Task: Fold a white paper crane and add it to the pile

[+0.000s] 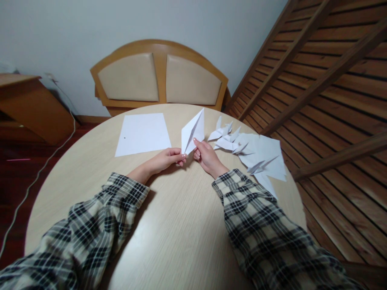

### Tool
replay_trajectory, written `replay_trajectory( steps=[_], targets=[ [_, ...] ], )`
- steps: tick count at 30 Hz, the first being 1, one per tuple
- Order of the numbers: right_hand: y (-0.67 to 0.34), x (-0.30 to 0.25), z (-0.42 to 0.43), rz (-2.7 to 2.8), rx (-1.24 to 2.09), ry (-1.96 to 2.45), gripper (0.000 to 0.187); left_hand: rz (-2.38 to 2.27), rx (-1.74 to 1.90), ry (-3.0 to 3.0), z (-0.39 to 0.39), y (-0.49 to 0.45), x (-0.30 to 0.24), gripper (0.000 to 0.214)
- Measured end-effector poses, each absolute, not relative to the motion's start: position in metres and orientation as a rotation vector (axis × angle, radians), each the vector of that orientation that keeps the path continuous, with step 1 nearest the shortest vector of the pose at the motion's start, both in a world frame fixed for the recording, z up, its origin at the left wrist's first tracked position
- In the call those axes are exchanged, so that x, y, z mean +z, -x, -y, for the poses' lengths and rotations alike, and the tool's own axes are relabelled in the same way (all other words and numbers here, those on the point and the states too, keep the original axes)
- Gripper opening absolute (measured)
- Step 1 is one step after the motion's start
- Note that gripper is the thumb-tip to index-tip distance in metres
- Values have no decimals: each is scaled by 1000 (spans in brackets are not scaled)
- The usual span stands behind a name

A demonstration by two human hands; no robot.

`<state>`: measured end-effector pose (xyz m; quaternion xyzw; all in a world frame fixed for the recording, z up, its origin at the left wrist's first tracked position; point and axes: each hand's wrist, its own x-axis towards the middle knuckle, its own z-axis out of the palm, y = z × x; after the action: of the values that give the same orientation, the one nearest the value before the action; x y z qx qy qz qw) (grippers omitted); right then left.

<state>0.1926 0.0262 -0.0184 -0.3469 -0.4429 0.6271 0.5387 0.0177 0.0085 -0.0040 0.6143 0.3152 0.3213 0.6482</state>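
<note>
A partly folded white paper (pixel 193 129), kite-shaped and pointing up to the right, is held just above the round light-wood table (pixel 178 225). My left hand (pixel 166 159) pinches its lower tip from the left. My right hand (pixel 206 156) pinches its lower right edge with thumb and fingers. Both arms wear black-and-cream checked sleeves. A flat white sheet (pixel 143 133) lies on the table to the left of my hands.
Several folded paper cranes (pixel 227 137) lie on loose white sheets (pixel 266 159) at the table's right edge. A wooden chair with two beige pads (pixel 159 77) stands behind the table. A wooden slatted structure (pixel 326 80) rises on the right; a cable (pixel 36 177) runs along the floor at left.
</note>
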Motion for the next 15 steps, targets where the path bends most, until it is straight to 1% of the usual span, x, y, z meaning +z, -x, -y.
replay_trajectory(
  steps=[6, 12, 15],
  targets=[
    [-192, -22, -28, 1057, 1466, 826, 46, -748, 767, -1446, -8, -20, -3, 23],
    [-193, -20, -28, 1023, 1470, 819, 44, -770, 787, -1473, -9, -21, -5, 25],
    [-192, -20, -26, 1127, 1474, 858, 44, -764, 795, -1488, -11, -20, -7, 32]
  ],
)
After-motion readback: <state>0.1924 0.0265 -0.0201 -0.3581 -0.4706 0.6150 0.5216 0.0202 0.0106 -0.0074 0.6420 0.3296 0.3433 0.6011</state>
